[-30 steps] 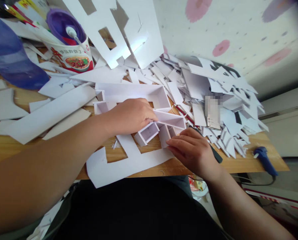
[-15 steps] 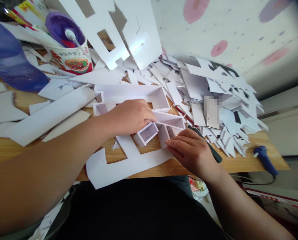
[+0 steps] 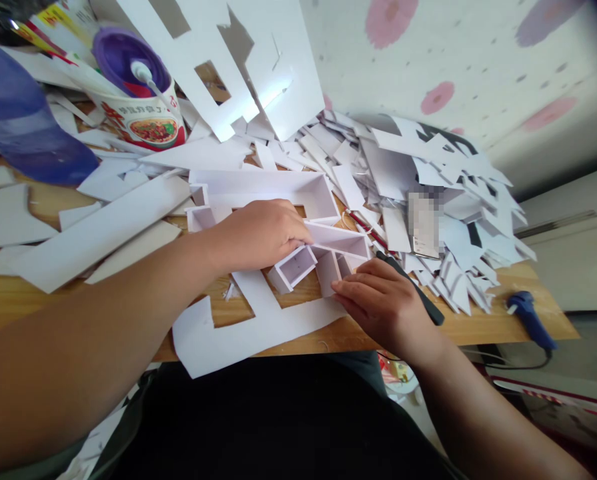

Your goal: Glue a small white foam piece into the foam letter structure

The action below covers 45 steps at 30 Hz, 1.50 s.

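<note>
Pinching a flat white panel [image 3: 327, 275], right fingers [image 3: 351, 288] are closed; whether left fingers [image 3: 298, 232] grip, I cannot tell.

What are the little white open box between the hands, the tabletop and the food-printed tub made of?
Little white box: perhaps foam board or thick card, smooth and matt; its flat walls show thick, straight-cut edges.
Tabletop: wood or wood-look laminate, brown with streaky grain.
Printed tub: likely coated paper or plastic, smooth, with a crisp picture on its curved side.
</note>
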{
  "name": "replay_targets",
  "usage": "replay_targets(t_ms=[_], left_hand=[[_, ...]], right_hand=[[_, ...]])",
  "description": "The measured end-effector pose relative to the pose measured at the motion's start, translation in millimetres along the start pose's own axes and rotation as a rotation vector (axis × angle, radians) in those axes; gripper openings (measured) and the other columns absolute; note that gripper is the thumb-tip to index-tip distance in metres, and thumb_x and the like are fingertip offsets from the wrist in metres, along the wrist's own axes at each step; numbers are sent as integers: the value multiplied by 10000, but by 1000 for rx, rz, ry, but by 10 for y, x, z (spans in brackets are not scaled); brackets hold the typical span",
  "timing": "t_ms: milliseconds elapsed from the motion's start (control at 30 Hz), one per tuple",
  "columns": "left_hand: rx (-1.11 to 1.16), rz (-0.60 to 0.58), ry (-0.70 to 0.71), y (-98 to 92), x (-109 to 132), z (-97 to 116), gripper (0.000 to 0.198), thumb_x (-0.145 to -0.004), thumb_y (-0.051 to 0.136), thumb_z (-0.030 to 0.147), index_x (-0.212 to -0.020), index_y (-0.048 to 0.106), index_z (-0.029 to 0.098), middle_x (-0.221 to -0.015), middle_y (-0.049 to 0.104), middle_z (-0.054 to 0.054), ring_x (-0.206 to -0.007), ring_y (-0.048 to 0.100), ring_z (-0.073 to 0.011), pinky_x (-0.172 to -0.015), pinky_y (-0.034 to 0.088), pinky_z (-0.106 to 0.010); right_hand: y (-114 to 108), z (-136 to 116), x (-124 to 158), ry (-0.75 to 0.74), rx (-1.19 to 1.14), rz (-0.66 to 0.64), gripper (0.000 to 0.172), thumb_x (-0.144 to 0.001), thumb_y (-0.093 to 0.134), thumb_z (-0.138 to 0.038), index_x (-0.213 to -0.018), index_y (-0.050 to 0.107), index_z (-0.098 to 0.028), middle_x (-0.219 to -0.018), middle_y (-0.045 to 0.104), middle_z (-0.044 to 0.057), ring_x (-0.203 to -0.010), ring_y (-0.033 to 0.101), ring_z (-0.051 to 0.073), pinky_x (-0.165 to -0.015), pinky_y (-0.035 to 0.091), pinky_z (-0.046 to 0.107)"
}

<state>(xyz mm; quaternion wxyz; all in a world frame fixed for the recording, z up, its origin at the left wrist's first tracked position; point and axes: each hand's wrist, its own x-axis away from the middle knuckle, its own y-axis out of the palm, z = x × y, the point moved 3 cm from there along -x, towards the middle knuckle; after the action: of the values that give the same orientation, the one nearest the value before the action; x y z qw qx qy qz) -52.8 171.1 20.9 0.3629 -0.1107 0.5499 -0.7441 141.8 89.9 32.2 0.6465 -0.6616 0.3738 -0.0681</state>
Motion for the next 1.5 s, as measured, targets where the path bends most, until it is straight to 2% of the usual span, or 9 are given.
replay_targets(t_ms=[400, 933, 1500], left_hand=[[-2, -12, -17, 0, -1, 4, 327, -890, 469, 170, -1013, 742, 300, -1019, 746, 45, -1046, 613, -171, -937, 468, -308], [-19, -22, -35, -7, -2, 13, 309, -902, 479, 187, -1029, 737, 298, -1044, 743, 59, -1070, 610, -158, -939, 456, -280], [13, -13, -45, -12, 2, 13, 304, -895, 490, 204, -1014, 744, 321, -1014, 743, 31, -1038, 621, -177, -912, 475, -307]], right_hand=[[-34, -8, -42, 27, -20, -37, 124, -862, 601, -79, -778, 673, -135, -775, 702, 91, -732, 537, 188, -654, 473, 333], [-33, 24, -59, 27, -4, -90, 126, -869, 571, -86, -842, 678, -145, -764, 685, 84, -755, 557, 198, -658, 473, 336], [-29, -28, -73, 71, 30, -78, 168, -858, 556, -77, -779, 664, -178, -707, 665, 63, -728, 542, 191, -638, 460, 318]])
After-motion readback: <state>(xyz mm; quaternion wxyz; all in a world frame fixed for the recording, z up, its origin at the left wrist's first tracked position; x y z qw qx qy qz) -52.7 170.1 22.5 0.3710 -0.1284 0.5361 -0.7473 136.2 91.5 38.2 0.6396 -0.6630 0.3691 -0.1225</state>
